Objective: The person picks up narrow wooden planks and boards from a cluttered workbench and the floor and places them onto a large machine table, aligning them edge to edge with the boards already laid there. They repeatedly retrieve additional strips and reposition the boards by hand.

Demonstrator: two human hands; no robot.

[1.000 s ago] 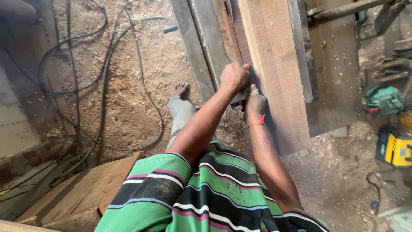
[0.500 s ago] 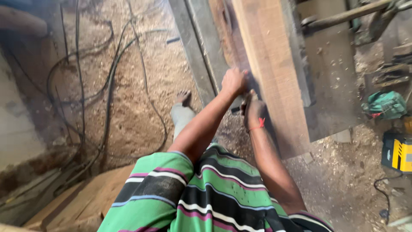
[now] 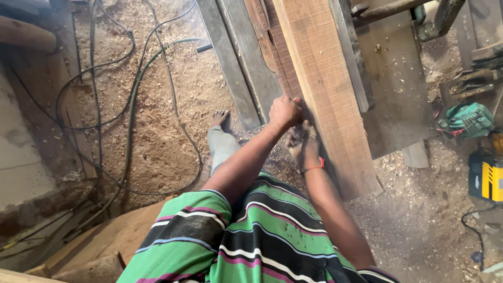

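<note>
— How many boards by the big wooden plank [image 3: 325, 94]?

— Left of my plank, two grey boards [image 3: 238, 68]. I've got two hands on it: left hand [image 3: 285, 111], right hand [image 3: 303, 147].

— Tools?

— Right of the plank, one green power tool [image 3: 465, 119] and one yellow case [image 3: 486, 175]. Left of the plank, several black cables [image 3: 112, 94]; I can't count them exactly.
</note>
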